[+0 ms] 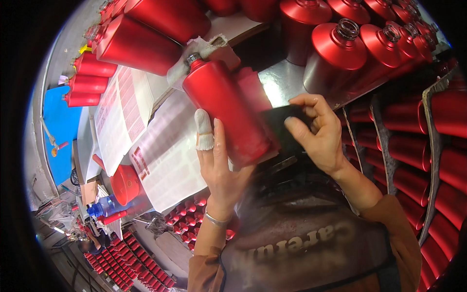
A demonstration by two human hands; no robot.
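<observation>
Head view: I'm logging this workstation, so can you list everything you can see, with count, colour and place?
held bottle: one, red with an open metal neck, lying centre under the left hand
black pad: one, pressed to the bottle's side by the right hand
upright bottles: a row, too many to count, red, top right on a metal table
lying bottles: several, red, top left
label sheets: several, white with red print, left of centre
funnel: one, red, lower left
blue bottle: one, lower left
racked bottles: many, red, right edge
left hand: one, a white-wrapped finger, steadying the bottle
right hand: one, gripping the pad
</observation>
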